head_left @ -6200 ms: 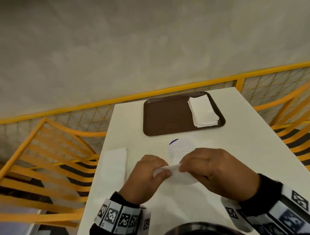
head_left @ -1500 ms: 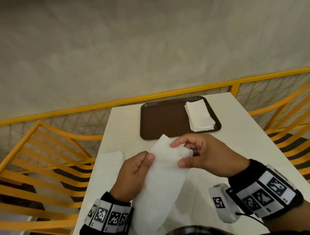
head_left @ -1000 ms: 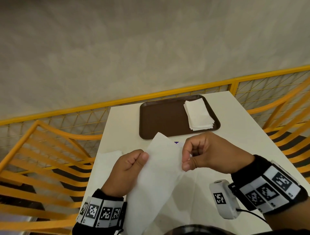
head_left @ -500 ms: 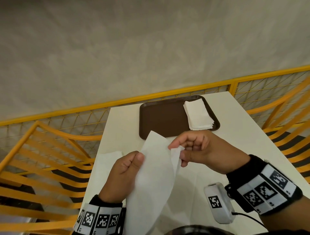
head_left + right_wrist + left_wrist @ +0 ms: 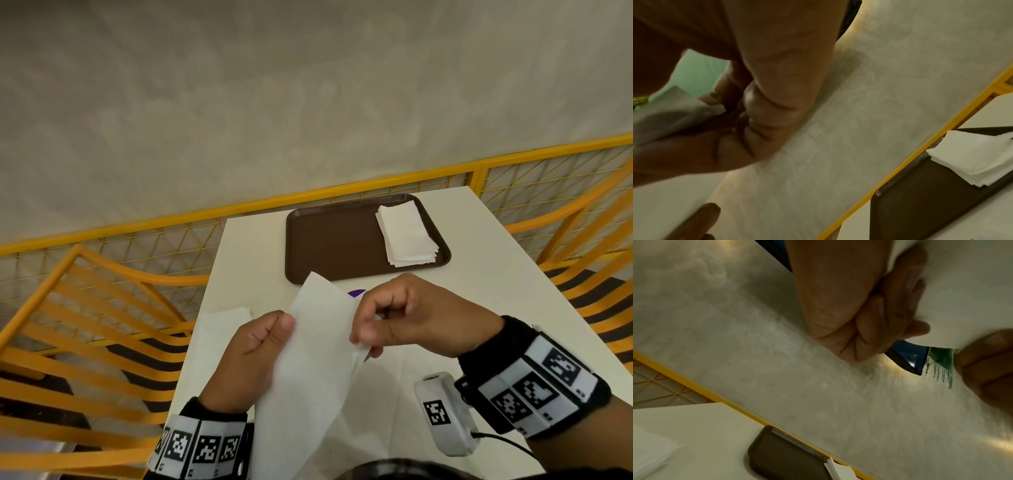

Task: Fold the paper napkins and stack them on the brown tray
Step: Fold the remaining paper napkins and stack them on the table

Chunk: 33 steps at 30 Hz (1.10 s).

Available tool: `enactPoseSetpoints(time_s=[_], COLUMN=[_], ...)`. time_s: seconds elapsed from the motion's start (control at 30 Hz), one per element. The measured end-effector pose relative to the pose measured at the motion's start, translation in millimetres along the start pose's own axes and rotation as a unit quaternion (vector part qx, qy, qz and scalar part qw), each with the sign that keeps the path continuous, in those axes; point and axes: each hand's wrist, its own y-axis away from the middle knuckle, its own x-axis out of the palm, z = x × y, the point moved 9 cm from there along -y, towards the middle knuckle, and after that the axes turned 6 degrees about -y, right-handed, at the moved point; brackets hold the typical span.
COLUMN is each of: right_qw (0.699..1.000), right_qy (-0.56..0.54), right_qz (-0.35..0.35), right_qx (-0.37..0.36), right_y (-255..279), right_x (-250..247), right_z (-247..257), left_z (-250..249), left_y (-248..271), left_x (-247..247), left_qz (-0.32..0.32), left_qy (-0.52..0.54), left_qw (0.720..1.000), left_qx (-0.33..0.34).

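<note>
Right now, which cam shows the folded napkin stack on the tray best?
Head view: the whole napkin stack shows at the right end of the brown tray, unobstructed. Right wrist shows most of it, tilted and cut off at the frame edge. Left wrist catches only a corner.

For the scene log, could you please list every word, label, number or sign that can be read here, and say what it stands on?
No readable words, brands or numbers appear in any view.
Black-and-white square marker codes, patterns and not text: on the left wristband, the right wristband and the white wrist camera.
Purple mark on the table, mostly hidden behind the unfolded napkin: cannot tell.
Brown tray and napkin stack: no print.
</note>
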Motion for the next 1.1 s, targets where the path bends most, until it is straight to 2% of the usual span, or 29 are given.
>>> enactPoseSetpoints(time_s=[0.17,0.23,0.37,0.5,0.67,0.77,0.9,1.0,1.1], right_qw=[0.987,0.983,0.983,0.969,0.95,0.937,0.929,0.926,0.924], right_qy=[0.115,0.126,0.107,0.171,0.26,0.297,0.3,0.302,0.302], right_qz=[-0.105,-0.129,-0.14,-0.163,-0.123,-0.134,-0.174,-0.176,-0.164], right_qx=[0.026,0.03,0.043,0.072,0.119,0.125,0.129,0.144,0.169], right_y=[-2.1,-2.4,-5.0,-10.4,-18.2,-15.8,-3.0,6.4,13.0], right_x=[-18.4,-22.6,-26.2,-33.4,-23.1,-28.3,-50.3,-59.4,-63.3], right_z=[-7.3,-9.1,-19.4,-33.0,-68.1,-77.2,-81.0,-90.5,-104.9], left_z=[2.4,7.3,23.3,53.3,91.7,126.7,171.0,197.0,220.5], left_y=[0.2,0.5,5.5,21.1,25.8,22.7,19.2,14.4,9.0], left_x=[0.8,-0.8,0.7,17.2,-2.4,-47.7,-115.8,-134.6,-135.3], left_qz=[-0.006,-0.015,-0.012,0.032,-0.046,-0.131,-0.236,-0.237,-0.187], left_qy=[-0.004,0.003,0.024,0.116,0.1,0.017,-0.132,-0.217,-0.289], left_qw=[1.0,1.0,0.998,0.985,0.983,0.978,0.943,0.917,0.897], left_qx=[-0.002,-0.01,-0.058,-0.126,-0.145,-0.163,-0.196,-0.236,-0.277])
